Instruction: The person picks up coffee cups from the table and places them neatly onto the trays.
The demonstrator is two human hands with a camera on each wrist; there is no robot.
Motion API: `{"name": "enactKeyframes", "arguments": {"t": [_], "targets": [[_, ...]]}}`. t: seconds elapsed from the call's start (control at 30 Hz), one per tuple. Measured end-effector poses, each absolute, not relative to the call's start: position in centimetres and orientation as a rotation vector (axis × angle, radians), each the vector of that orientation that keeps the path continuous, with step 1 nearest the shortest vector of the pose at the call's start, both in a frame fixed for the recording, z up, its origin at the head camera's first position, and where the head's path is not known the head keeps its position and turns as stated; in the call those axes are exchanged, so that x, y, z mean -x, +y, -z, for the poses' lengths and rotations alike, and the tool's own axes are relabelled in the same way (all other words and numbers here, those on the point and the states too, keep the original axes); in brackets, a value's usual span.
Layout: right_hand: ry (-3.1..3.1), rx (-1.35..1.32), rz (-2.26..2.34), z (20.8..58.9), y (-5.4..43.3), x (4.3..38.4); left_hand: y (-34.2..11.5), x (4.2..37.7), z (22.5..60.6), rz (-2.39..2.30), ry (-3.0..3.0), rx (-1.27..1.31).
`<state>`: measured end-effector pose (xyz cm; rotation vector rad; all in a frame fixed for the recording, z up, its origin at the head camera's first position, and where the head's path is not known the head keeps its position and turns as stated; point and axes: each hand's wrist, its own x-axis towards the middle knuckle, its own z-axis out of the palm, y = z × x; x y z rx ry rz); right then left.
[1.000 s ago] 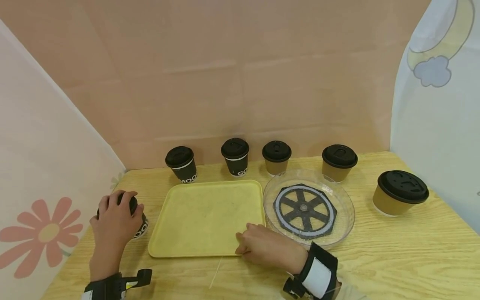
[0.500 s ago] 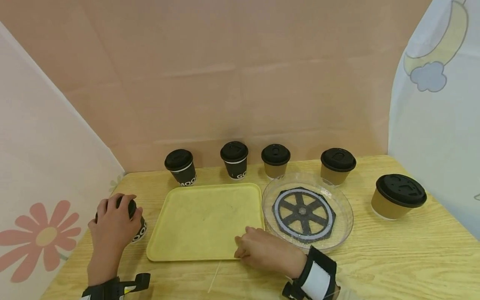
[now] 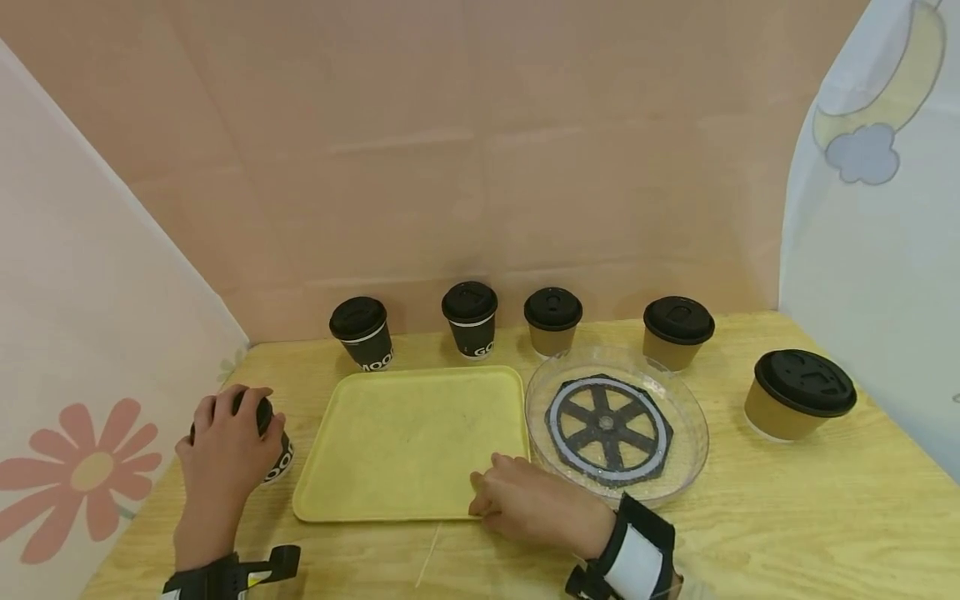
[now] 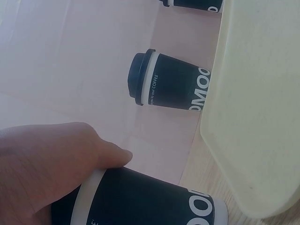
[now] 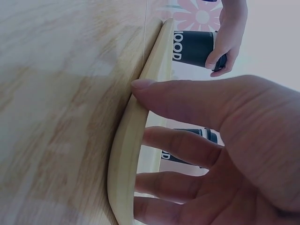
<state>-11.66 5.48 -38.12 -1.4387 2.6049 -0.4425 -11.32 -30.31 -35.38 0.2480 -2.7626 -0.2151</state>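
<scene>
At the table's left side, my left hand (image 3: 232, 437) grips a black paper coffee cup (image 4: 150, 199) from above, fingers spread around its black lid. The cup stands upright beside a yellow tray (image 3: 408, 442), and white lettering shows on its side. My right hand (image 3: 532, 500) holds the tray's near right corner. In the right wrist view, the thumb presses the outside of the tray's rim (image 5: 124, 164) while the other fingers reach over to the inner side. The tray lies flat with nothing on it.
Behind the tray stand two more lidded black cups, one left (image 3: 367, 343) and one right (image 3: 474, 335). Three brown lidded cups, one short (image 3: 553, 338), one wider (image 3: 672, 348) and one largest (image 3: 783, 414), line the right. A clear round dish (image 3: 693, 446) with a wheel-patterned base adjoins the tray.
</scene>
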Motion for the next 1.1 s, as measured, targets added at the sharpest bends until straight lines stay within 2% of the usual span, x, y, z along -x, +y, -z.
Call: {"name": "enactKeyframes", "arguments": {"t": [1.1], "targets": [[2.591, 1.379, 0.458, 37.92, 5.42, 11.67, -30.26, 11.18, 35.18, 0.216, -2.769, -0.227]]}}
